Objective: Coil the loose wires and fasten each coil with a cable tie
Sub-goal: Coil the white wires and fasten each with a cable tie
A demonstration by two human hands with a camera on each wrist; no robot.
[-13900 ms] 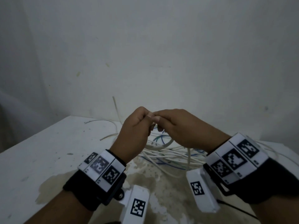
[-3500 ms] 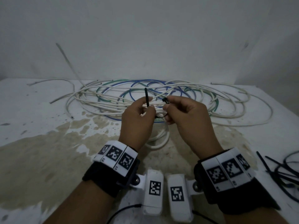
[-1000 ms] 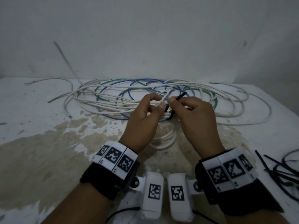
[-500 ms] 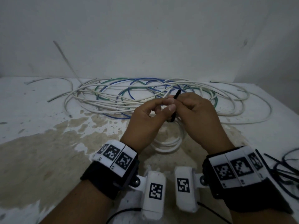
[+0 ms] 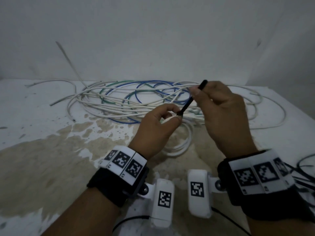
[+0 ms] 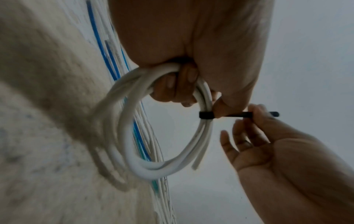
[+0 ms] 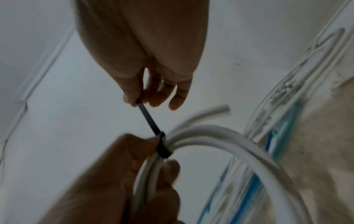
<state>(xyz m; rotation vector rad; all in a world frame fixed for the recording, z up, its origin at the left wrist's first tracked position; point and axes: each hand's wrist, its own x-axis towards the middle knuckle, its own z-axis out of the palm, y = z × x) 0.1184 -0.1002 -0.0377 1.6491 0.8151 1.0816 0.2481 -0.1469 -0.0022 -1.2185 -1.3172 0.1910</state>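
My left hand [image 5: 158, 126] grips a small coil of white wire [image 5: 182, 143] just above the table; the coil [image 6: 145, 136] hangs as a ring below the curled fingers [image 6: 184, 84]. A black cable tie [image 5: 189, 101] is wrapped round the coil's strands [image 7: 162, 147], its tail running up and to the right. My right hand [image 5: 219, 113] pinches that tail [image 7: 147, 119] between thumb and forefinger, with the tip [image 5: 203, 82] sticking out above. The tie's band [image 6: 206, 115] sits close on the strands beside my left thumb.
A loose tangle of white, blue and green wires [image 5: 136, 97] lies across the back of the stained white table [image 5: 51, 150], against a wall. More black cable ties [image 5: 305, 174] lie at the right edge. A white wire end [image 5: 68, 60] sticks up at back left.
My right hand has pulled the tie's tail up and to the right, away from my left hand, drawing the band close round the coil. The left hand holds the coil about where it was.
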